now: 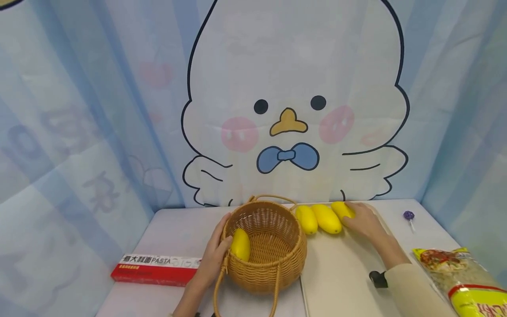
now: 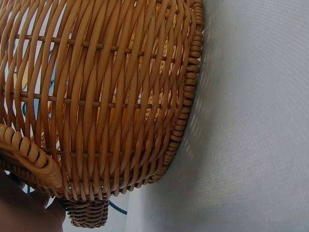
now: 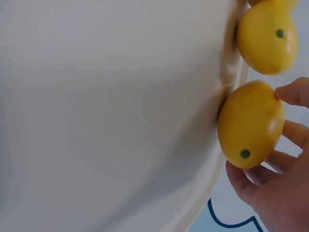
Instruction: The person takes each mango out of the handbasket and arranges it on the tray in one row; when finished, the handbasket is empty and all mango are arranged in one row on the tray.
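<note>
My left hand (image 1: 211, 257) grips the left rim of a round wicker basket (image 1: 265, 277), thumb over the edge. One yellow mango (image 1: 240, 245) leans inside against the basket's left wall. At the back right, my right hand (image 1: 363, 221) holds another mango (image 1: 342, 210) between thumb and fingers. To the left of it lie two more, a middle mango (image 1: 326, 219) and a left mango (image 1: 306, 219) beside the basket. The right wrist view shows the held mango (image 3: 251, 123) low over the pale surface, its green stem spot visible. Woven basket wall (image 2: 106, 92) fills much of the left wrist view.
A red and white pasta box (image 1: 154, 269) lies left of the basket. On the right are a purple lollipop (image 1: 409, 215) and a filled food bag (image 1: 461, 275). A cream board (image 1: 336, 277) lies under the mangoes. A printed curtain (image 1: 293, 66) closes off the back.
</note>
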`<move>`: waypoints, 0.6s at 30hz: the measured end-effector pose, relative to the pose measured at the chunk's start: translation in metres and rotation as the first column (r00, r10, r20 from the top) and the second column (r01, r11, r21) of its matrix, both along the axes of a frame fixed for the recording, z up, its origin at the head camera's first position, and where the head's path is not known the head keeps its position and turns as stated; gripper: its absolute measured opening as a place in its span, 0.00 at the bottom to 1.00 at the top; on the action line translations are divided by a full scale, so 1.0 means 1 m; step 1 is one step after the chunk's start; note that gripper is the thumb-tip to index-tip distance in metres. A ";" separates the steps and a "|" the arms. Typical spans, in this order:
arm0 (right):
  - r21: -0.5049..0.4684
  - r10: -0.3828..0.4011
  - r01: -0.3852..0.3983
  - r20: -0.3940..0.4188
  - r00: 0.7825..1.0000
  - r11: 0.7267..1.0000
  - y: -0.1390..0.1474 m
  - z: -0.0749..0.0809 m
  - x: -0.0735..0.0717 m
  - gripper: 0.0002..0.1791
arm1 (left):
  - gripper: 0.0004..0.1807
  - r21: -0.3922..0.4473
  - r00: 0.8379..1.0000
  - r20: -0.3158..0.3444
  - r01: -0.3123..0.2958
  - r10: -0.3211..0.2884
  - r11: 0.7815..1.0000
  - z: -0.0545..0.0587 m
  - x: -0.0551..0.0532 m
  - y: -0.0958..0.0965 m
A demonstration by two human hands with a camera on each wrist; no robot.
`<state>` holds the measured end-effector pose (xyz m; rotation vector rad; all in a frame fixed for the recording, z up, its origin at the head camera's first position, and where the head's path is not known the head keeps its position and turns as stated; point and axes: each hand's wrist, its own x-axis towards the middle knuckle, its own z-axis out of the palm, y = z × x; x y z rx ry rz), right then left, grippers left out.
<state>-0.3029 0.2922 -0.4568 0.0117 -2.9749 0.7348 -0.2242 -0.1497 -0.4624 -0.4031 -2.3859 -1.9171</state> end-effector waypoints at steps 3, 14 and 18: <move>0.000 -0.004 0.004 0.001 1.000 1.000 0.001 0.000 0.001 0.37 | 0.31 -0.001 1.000 -0.002 -0.003 0.003 1.000 0.000 0.000 0.001; 0.060 0.034 -0.028 -0.095 0.995 0.998 0.004 0.005 0.006 0.34 | 0.30 0.004 1.000 -0.002 -0.013 0.013 1.000 -0.002 0.001 -0.001; 0.056 0.030 -0.025 -0.082 0.996 0.998 0.005 0.011 0.008 0.34 | 0.30 0.005 1.000 -0.009 -0.011 0.011 1.000 -0.002 0.000 0.000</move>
